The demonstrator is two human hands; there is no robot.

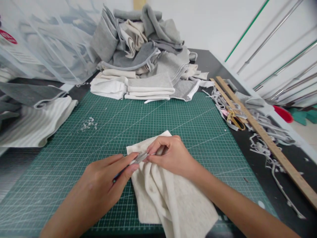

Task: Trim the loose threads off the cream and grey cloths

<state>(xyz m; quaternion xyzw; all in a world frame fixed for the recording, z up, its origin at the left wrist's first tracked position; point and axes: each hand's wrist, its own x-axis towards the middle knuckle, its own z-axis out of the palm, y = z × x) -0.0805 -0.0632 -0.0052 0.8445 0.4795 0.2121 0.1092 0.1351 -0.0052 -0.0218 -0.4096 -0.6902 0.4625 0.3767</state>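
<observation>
fingers [126,160] hold cream cloth [190,198] and, apparently, a tool [140,157]

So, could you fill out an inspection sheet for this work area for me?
Surface: green gridded mat on a dark tabletop.
Work items: cream cloth, rumpled on the mat; slim tool, type unclear.
Clutter: small pale scraps on the mat; wooden ruler, scissors and stringy offcuts to the right.
Hands: left hand grips the tool; right hand has its fingertips at the tool's end, above the cloth; what they pinch is unclear.
Cables: nothing seen.
Surroundings: fabric pile behind, striped fabric left, white wall.
</observation>
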